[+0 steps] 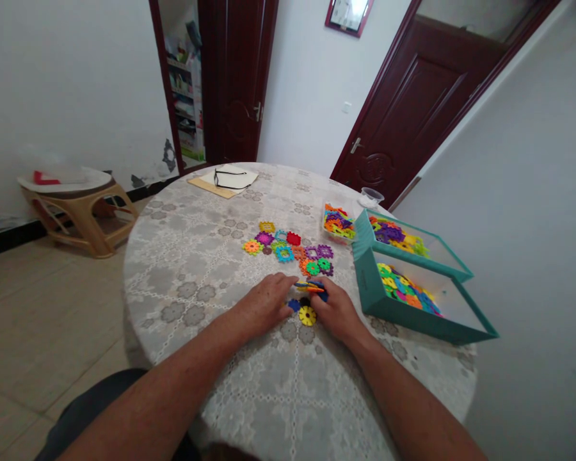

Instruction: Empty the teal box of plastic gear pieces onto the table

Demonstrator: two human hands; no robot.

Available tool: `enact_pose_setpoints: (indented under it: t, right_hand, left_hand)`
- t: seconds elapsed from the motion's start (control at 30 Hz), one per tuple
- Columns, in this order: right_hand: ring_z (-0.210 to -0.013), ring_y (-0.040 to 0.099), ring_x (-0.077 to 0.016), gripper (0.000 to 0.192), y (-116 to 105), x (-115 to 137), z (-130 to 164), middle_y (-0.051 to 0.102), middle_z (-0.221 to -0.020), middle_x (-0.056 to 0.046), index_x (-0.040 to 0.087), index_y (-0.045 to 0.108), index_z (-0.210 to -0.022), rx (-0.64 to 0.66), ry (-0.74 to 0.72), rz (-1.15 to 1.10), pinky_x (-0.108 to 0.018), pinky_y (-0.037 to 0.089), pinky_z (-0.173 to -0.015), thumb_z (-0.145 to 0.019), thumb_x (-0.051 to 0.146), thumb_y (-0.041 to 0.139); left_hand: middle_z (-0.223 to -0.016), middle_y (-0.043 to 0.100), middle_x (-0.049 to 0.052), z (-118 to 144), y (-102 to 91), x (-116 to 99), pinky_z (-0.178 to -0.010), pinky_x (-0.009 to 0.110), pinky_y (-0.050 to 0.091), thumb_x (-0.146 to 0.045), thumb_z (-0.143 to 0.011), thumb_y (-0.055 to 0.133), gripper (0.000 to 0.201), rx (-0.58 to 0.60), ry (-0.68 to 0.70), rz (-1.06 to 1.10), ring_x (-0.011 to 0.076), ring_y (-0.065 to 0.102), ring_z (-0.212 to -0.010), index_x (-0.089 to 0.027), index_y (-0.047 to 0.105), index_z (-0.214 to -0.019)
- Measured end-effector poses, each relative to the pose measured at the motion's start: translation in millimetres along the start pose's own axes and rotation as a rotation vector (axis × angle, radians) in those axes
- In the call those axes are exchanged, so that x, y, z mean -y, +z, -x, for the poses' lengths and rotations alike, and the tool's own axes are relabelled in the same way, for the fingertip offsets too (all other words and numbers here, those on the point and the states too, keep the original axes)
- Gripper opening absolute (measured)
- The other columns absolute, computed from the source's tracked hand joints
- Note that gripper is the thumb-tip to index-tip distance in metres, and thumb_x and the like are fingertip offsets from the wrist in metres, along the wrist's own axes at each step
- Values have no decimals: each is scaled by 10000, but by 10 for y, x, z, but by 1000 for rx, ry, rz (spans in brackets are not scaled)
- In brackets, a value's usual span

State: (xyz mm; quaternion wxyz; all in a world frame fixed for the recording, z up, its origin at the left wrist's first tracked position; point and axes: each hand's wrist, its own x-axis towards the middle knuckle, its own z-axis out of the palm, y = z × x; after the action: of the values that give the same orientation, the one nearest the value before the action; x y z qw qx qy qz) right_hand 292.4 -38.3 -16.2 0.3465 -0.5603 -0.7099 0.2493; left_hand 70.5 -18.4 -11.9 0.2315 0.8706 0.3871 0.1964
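Note:
Both my hands meet near the middle of a round table [196, 269] covered by a lace cloth. My left hand [265, 303] and my right hand [335, 308] pinch a small cluster of plastic gear-shaped pieces [310, 287] between their fingertips, orange and blue ones on top. A yellow gear piece [308, 315] and a blue one [294, 305] lie on the cloth just below the fingers. Beyond the hands a flat chain of joined colourful pieces [290, 248] spreads across the cloth.
Two teal box halves [367, 288] full of loose pieces stand at the right edge, with a clear tub of pieces [338, 224] behind them. Glasses on papers [230, 178] lie at the far side. A wooden stool [79, 214] stands on the floor at left.

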Motion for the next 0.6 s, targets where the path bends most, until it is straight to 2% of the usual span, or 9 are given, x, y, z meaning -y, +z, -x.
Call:
enact_pose_setpoints:
  t: [0.13,0.23,0.4,0.5,0.6]
  right_hand:
    - [-591,565,-146,247,-132,71,20,659,-737,31,219,675,-1098,-56,120,-116,-262,456,-600,-894,277,547]
    - [-512,519,-130,254,-319,187,53,598,-635,58,208,662,-1100,-129,129,-142,-252,433,-549,-899,343,584]
    - [-523,527,-140,272,-790,273,119,573,-577,63,199,660,-1086,-425,117,-37,-253,431,-555,-895,387,615]
    - [-547,538,-154,282,-1085,179,146,595,-586,47,194,695,-1063,-586,164,89,-268,443,-589,-885,395,607]
    - [-665,612,-199,343,-1317,-4,162,694,-726,-17,185,721,-1103,-732,212,255,-310,486,-683,-873,405,593]
  left_hand:
    - [-1443,543,166,21,-67,-47,-1193,425,370,-211,-880,685,656,31,-37,-55,293,479,-1368,-155,454,-1491]
    - [-1357,583,156,32,-125,-64,-1139,431,414,-230,-877,673,568,65,-59,-100,302,517,-1295,-156,532,-1423]
    - [-1144,629,109,31,-174,-63,-989,395,478,-261,-929,604,252,140,-17,-131,274,576,-1119,-201,669,-1165]
    - [-1118,629,101,18,-163,-46,-966,377,473,-257,-940,595,207,142,0,-128,261,578,-1092,-209,679,-1123]
    - [-1136,630,102,-2,-148,-35,-973,385,468,-258,-952,583,251,132,4,-122,262,573,-1090,-216,671,-1183]
